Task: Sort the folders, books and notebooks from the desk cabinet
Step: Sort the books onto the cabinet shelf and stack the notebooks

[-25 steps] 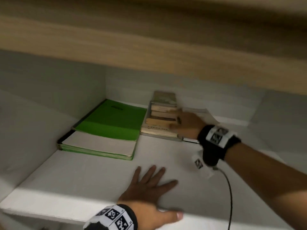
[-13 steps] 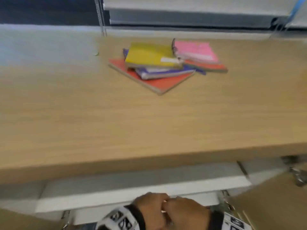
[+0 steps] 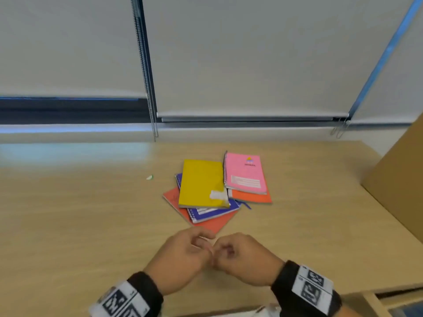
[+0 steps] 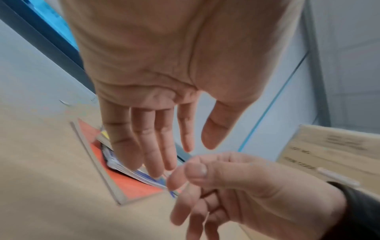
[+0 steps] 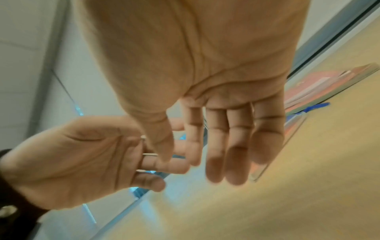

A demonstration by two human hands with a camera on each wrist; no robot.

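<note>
A loose pile lies on the wooden desk (image 3: 91, 225). In it a yellow notebook (image 3: 201, 183) rests on a blue spiral notebook (image 3: 212, 212), which rests on a red folder (image 3: 215, 224). Beside them a pink spiral notebook (image 3: 245, 175) sits on an orange one (image 3: 251, 197). My left hand (image 3: 199, 242) and right hand (image 3: 225, 250) hover together just in front of the pile, fingertips touching each other. Both hold nothing. In the left wrist view the left hand (image 4: 180, 155) has relaxed fingers over the red folder (image 4: 133, 186). The right hand (image 5: 195, 162) looks the same in the right wrist view.
A brown cardboard panel (image 3: 400, 179) stands at the desk's right side. Roller blinds with a bead chain (image 3: 148, 88) cover the window behind. A small white scrap (image 3: 149, 177) lies left of the pile. The cabinet's edge (image 3: 389, 300) shows at the bottom right.
Both hands have left the cabinet shelf, where the right one touched a book stack, and come up together over the desk top. My view has risen from the cabinet to the desk.
</note>
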